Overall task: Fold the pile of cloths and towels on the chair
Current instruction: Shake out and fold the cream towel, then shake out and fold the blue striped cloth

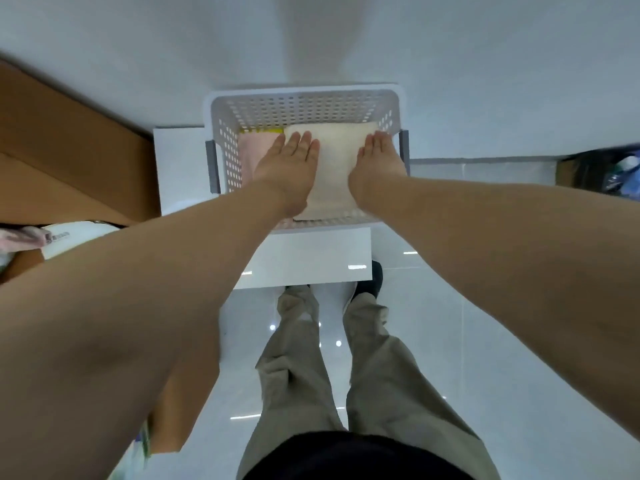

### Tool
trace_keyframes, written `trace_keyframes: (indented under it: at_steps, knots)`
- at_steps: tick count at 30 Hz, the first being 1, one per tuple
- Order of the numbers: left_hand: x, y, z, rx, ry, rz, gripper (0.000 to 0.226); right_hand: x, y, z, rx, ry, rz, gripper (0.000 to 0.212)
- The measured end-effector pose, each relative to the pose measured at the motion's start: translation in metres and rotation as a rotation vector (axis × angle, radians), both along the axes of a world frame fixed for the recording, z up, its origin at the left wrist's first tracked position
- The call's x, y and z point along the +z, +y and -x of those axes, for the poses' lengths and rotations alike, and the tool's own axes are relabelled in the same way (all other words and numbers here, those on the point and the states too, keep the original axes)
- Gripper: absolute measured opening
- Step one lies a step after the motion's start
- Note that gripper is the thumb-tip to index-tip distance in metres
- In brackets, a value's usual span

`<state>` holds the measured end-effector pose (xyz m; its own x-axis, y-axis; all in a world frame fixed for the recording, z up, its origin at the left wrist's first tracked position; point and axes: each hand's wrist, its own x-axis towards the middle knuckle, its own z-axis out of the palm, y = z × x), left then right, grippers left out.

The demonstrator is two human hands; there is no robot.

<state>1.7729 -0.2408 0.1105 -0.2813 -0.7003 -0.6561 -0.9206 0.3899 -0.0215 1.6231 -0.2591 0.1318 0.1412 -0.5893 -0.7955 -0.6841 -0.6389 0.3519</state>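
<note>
I log folded cream towel point(335, 168) lying flat in white basket point(227, 147), right side; pink cloth point(254, 148) just beside it, left; left hand point(287, 166) and right hand point(379, 161) flat, fingers straight, pressing on towel, gripping nothing; basket on white desk point(311, 258).

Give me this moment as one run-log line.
left hand: flat on cream towel | right hand: flat on same towel | towel: folded, in white basket | pink cloth: beside it, left
</note>
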Motion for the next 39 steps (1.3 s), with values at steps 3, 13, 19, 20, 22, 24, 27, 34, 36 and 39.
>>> trace_keyframes:
  at_steps: [3,13,19,20,22,24,27,34,36,39]
  knots:
    - [0.065,0.020,-0.009,0.024,0.042,-0.029,0.093,0.071,0.021,0.007,-0.032,-0.043,-0.021,0.068]
    - [0.251,0.014,0.023,0.059,0.149,-0.071,0.034,0.251,0.055,0.070,-0.780,-0.609,0.083,0.033]
    - [0.309,0.001,0.096,-0.024,0.237,0.032,0.039,0.318,0.067,0.135,-1.033,-0.875,0.227,0.045]
    - [0.317,0.003,0.110,-0.016,0.265,0.042,0.040,0.325,0.072,0.147,-1.063,-0.901,0.255,0.045]
    - [0.332,0.011,0.140,0.002,0.315,0.056,0.044,0.336,0.084,0.173,-1.111,-0.949,0.299,0.044]
    - [0.345,0.023,0.172,-0.007,0.350,0.064,0.045,0.345,0.096,0.202,-1.150,-0.989,0.338,0.044]
    - [0.363,0.049,0.226,-0.022,0.398,0.081,0.043,0.359,0.121,0.255,-1.185,-1.052,0.397,0.044]
    - [0.382,0.121,0.371,0.066,0.574,0.113,0.029,0.387,0.217,0.409,-1.221,-1.113,0.524,0.044]
    - [0.388,0.140,0.413,0.067,0.644,0.130,0.018,0.390,0.243,0.454,-1.240,-1.104,0.557,0.043]
    - [0.397,0.166,0.477,0.076,0.683,0.143,0.019,0.394,0.278,0.519,-1.279,-1.103,0.615,0.031]
